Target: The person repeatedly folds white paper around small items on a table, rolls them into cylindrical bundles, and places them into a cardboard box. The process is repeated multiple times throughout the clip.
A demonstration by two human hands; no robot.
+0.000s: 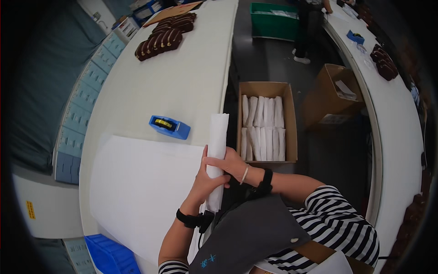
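Observation:
A long bundle wrapped in white paper (pixel 218 137) is held at the near table's right edge. Around its lower half closes my left hand (pixel 205 179), and my right hand (pixel 232 162) grips it a little higher, the two hands touching or nearly so. What the paper wraps is hidden. Large white paper sheets (pixel 143 188) lie flat on the table to the left. Beyond them sits a blue tape dispenser (pixel 171 127) with a yellow roll. On the floor to the right, an open cardboard box (pixel 292 126) holds two rows of similar white wrapped bundles (pixel 263 144).
Dark red zippered pouches (pixel 159 44) lie far along the white table (pixel 195 78). A blue plastic bin (pixel 111 255) is at lower left. Another cardboard box (pixel 314 99), a green tub (pixel 273 25) and a co-worker (pixel 306 30) stand by the right table (pixel 386 113).

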